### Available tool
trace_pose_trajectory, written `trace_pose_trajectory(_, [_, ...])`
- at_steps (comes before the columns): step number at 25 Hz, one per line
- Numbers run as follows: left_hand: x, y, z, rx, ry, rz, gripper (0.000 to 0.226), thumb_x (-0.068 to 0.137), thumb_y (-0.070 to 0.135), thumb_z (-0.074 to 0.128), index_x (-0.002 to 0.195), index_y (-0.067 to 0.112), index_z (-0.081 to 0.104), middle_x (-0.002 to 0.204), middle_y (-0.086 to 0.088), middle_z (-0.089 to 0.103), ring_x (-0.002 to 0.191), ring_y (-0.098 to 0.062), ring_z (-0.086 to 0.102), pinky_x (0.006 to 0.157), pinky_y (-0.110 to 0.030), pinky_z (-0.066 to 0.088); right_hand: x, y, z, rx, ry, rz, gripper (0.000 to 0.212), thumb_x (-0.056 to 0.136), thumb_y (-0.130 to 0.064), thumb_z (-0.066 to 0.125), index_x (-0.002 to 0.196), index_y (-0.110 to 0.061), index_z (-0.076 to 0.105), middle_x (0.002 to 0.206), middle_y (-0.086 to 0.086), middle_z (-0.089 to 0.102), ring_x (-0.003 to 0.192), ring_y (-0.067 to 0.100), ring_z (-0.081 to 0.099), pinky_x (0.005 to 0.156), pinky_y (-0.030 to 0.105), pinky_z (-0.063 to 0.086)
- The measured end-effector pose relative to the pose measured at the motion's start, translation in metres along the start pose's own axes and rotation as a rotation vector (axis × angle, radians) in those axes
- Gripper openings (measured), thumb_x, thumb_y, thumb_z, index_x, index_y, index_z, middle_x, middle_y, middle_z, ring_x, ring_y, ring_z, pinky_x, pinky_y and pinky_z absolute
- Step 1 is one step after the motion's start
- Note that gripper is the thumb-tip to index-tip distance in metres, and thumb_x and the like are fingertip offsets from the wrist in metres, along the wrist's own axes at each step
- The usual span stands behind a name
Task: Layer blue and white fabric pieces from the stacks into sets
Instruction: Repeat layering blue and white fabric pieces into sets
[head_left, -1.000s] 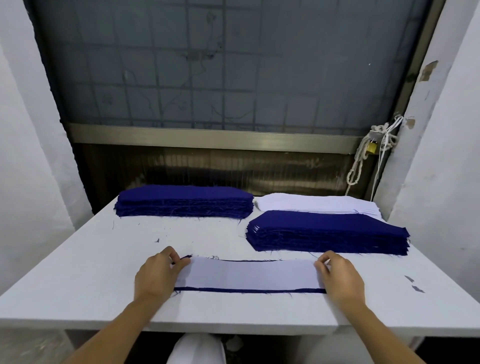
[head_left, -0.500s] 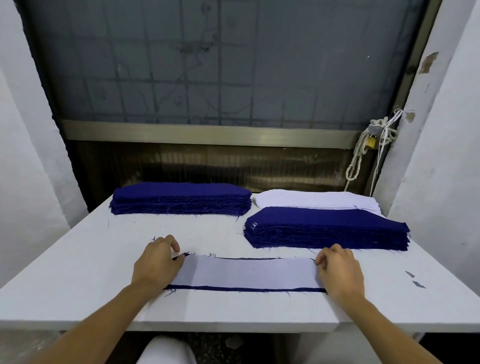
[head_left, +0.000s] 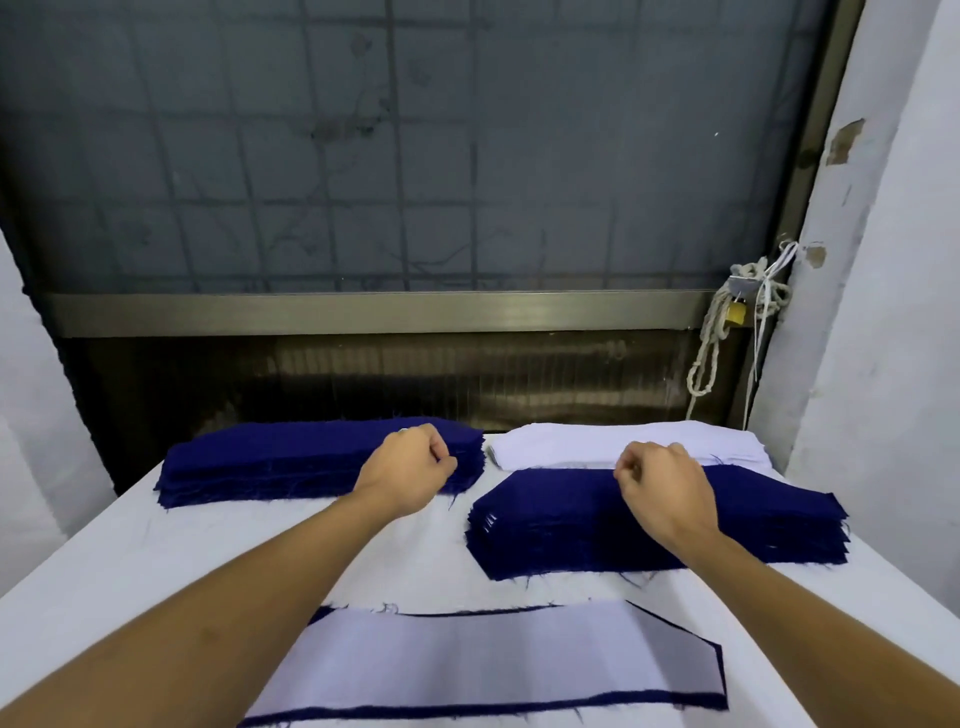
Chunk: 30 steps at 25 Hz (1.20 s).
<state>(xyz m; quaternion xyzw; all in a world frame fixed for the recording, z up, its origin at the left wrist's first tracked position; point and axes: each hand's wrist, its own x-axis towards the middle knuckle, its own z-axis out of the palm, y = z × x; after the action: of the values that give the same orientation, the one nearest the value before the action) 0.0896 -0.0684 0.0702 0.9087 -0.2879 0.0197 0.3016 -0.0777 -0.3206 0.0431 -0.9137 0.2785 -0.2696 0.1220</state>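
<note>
I see left hand (head_left: 410, 467) above far-left blue stack (head_left: 260, 462), right hand (head_left: 662, 486) above near-right blue stack (head_left: 571, 519); both fingers curled in, gripping nothing.

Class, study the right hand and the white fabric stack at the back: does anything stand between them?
Nothing visible does. The right hand hovers at the near edge of the white stack. The nearer blue stack lies below the forearm, in front of the white one, not in the way.

desk (head_left: 130, 561) far-left: flat stack of dark blue fabric pieces (head_left: 270, 462) | far-right: flat stack of white fabric pieces (head_left: 587, 442), second dark blue fabric stack (head_left: 571, 525) just before it | near edge, centre: white fabric strip (head_left: 493, 660) on blue fabric strip (head_left: 721, 680)
</note>
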Motion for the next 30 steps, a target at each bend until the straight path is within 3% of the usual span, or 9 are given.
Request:
trace_pose_trajectory(6, [0.078,0.040,0.061,-0.042,-0.070,0.040,0.017,0.099,0.030,0.062,0.088,0.017,0.067,0.088,0.000,0.071,0.084,-0.017,0.067,0.084,-0.040,0.059,0.074,0.003,0.038,-0.008,-0.147,0.037,0.006,0.098,-0.026,0.061,0.102,-0.027,0.064,0.099,-0.007,0.067,0.087,0.010,0.061,0.084,0.027,0.054])
trace_pose_trajectory(12, [0.139,0.052,0.123,0.100,-0.084,0.034,0.030,0.101,0.037,0.060,0.116,0.012,0.069,0.111,-0.004,0.069,0.096,-0.020,0.067,0.084,-0.034,0.058,0.123,0.020,0.082,-0.021,-0.244,0.067,0.008,0.099,-0.029,0.060,0.106,-0.026,0.063,0.104,-0.005,0.067,0.092,0.013,0.063,0.086,0.032,0.057])
trace_pose_trajectory(17, [0.164,0.060,0.152,0.140,-0.136,-0.075,0.025,0.091,0.034,0.075,0.095,0.010,0.070,0.093,-0.007,0.069,0.082,-0.023,0.067,0.061,-0.031,0.050,0.141,0.029,0.102,-0.051,-0.203,0.048,0.014,0.098,-0.036,0.061,0.105,-0.024,0.066,0.102,-0.005,0.067,0.092,0.012,0.061,0.084,0.030,0.057])
trace_pose_trajectory(20, [0.167,0.064,0.153,0.121,-0.172,-0.073,0.019,0.094,0.027,0.072,0.097,0.009,0.069,0.098,-0.009,0.069,0.085,-0.026,0.067,0.066,-0.034,0.052,0.144,0.030,0.107,-0.100,-0.197,0.029,0.017,0.098,-0.038,0.061,0.106,-0.024,0.066,0.103,-0.004,0.068,0.091,0.012,0.061,0.085,0.030,0.056])
trace_pose_trajectory(26, [0.152,0.068,0.142,0.292,-0.112,0.229,0.014,0.104,0.032,0.055,0.108,0.018,0.056,0.114,-0.006,0.058,0.105,-0.025,0.054,0.094,-0.041,0.050,0.144,0.032,0.114,-0.172,-0.170,-0.017,0.037,0.100,-0.046,0.054,0.132,-0.027,0.052,0.131,-0.002,0.060,0.115,0.018,0.058,0.100,0.037,0.048])
trace_pose_trajectory(28, [0.149,0.072,0.137,0.250,-0.163,0.291,0.010,0.108,0.031,0.045,0.099,0.025,0.043,0.105,-0.003,0.056,0.095,-0.023,0.050,0.088,-0.039,0.045,0.144,0.035,0.115,-0.143,-0.147,-0.019,0.048,0.099,-0.052,0.052,0.141,-0.029,0.046,0.140,-0.002,0.050,0.124,0.018,0.051,0.105,0.038,0.043])
trace_pose_trajectory(30, [0.147,0.074,0.133,0.063,-0.269,0.288,0.022,0.108,0.027,0.044,0.088,0.029,0.035,0.086,0.001,0.053,0.078,-0.017,0.045,0.074,-0.034,0.039,0.145,0.036,0.111,-0.079,-0.122,-0.070,0.060,0.095,-0.053,0.054,0.149,-0.031,0.038,0.150,-0.004,0.040,0.136,0.019,0.039,0.113,0.040,0.033])
